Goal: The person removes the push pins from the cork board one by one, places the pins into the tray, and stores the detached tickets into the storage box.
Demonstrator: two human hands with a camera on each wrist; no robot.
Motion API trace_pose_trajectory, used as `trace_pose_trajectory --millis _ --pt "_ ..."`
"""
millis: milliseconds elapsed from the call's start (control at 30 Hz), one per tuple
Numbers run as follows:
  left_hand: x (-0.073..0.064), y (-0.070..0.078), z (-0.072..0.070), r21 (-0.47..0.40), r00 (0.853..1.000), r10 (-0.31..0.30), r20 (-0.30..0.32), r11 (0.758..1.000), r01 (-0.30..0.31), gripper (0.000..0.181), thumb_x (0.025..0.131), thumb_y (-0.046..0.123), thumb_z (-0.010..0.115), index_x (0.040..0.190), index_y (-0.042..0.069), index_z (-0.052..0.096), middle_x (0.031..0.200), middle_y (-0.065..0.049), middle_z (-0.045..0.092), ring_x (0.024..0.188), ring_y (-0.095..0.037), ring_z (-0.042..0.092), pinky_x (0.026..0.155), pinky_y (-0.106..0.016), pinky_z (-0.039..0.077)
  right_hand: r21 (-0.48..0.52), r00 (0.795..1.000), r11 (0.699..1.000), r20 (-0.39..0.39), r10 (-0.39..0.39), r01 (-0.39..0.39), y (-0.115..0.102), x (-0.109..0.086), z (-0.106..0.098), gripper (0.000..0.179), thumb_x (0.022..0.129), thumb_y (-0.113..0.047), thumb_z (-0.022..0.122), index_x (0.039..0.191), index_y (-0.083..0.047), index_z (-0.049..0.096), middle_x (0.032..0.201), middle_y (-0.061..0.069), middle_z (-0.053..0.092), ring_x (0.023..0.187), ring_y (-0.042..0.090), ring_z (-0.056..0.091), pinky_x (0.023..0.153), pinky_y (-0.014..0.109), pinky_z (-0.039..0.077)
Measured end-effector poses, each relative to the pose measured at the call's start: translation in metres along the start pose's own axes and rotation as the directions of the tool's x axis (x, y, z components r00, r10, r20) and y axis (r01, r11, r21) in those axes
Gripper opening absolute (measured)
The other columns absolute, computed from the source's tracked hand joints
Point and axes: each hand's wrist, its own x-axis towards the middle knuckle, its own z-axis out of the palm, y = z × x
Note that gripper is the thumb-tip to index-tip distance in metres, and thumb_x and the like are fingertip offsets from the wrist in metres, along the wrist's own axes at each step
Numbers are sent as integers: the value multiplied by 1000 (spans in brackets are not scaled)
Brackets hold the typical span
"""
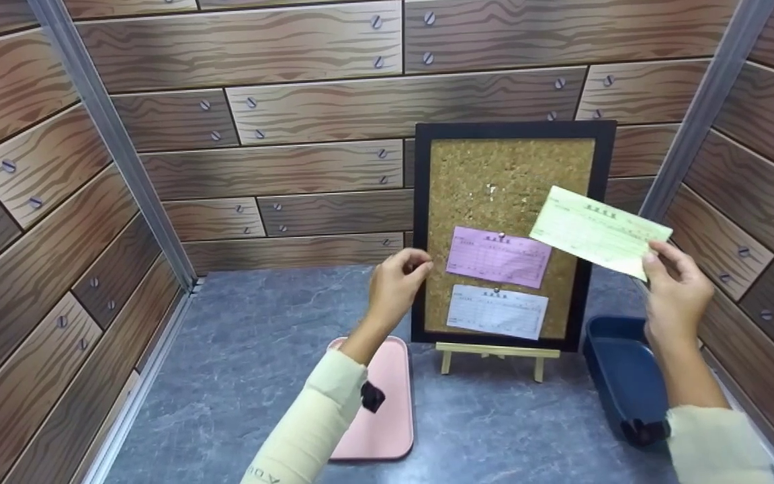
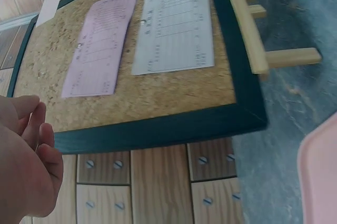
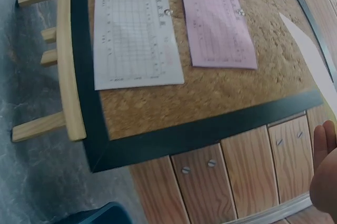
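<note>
My right hand pinches a pale green printed slip by its right end. The slip is tilted in front of the right side of a black-framed corkboard. My left hand is at the board's left edge, thumb and index fingertips together; in the left wrist view no thing shows between them, and something tiny could be hidden. A purple slip hangs on the cork by a pushpin. Below it, a pale bluish-white slip hangs by another pushpin.
The board leans on a small wooden easel. A pink tray lies under my left forearm. At the right, a dark blue tray is partly covered by my right arm. Wood-patterned walls with metal corner posts surround the grey tabletop.
</note>
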Motion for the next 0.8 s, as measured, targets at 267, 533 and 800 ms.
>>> trace_pose_trajectory --millis 267,533,800 --pt "-21 -23 -8 -40 999 -34 27 999 35 7 89 23 75 94 18 75 90 5 73 70 -6 56 66 -25 46 61 996 997 -65 58 -54 6 -8 -24 22 86 9 69 105 2 76 92 -1 73 90 11 62 76 11 52" --pt "-44 -43 -14 -43 996 -82 45 996 84 6 89 23 75 94 19 75 86 8 73 71 -12 58 64 -24 45 45 989 995 -115 90 -85 12 -15 -48 23 86 9 69 107 1 76 93 -2 72 91 10 62 76 10 52" --pt "-67 -61 -18 -52 994 -105 33 993 107 5 88 21 76 91 17 75 85 6 73 72 -12 58 65 -23 46 2 970 986 -176 167 -169 21 -23 -75 24 87 4 70 109 -4 77 94 -6 71 90 6 62 75 8 51"
